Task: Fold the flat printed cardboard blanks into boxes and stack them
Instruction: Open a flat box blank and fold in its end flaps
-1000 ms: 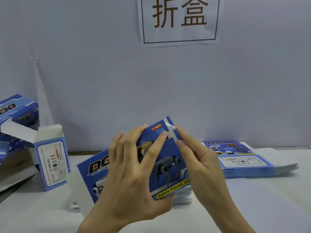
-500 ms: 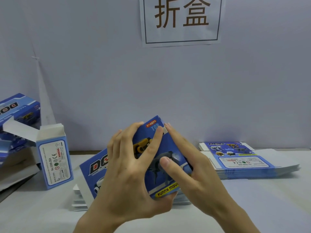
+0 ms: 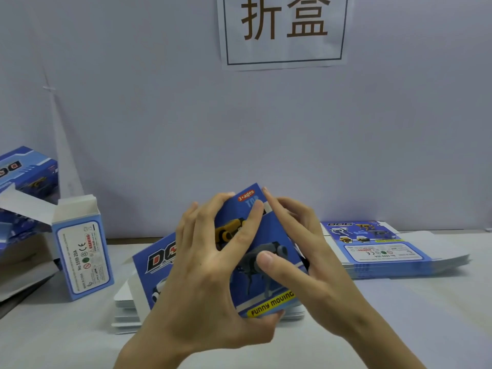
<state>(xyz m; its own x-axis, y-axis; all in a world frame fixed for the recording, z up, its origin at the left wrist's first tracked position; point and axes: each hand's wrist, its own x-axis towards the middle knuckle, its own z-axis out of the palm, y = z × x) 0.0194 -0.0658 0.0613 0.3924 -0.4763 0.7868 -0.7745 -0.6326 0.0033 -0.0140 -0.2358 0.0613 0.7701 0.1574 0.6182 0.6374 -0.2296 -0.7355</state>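
Observation:
I hold a blue printed box blank tilted up over the table's middle, its face showing toy dogs and a yellow "FUNNY MOVING" strip. My left hand grips it from the left, fingers spread over the front and thumb under the bottom edge. My right hand holds its right side, thumb on the front and forefinger along the top right edge. Beneath lies a low stack of flat blanks. Another stack of flat blanks lies to the right.
A folded blue box stands upright at left with its top flap open. More folded boxes are piled at the far left edge. A grey wall with a paper sign closes the back of the white table.
My right hand shifted from pinching the blank's top right corner to pressing its thumb on the front face. The blank has turned slightly more upright.

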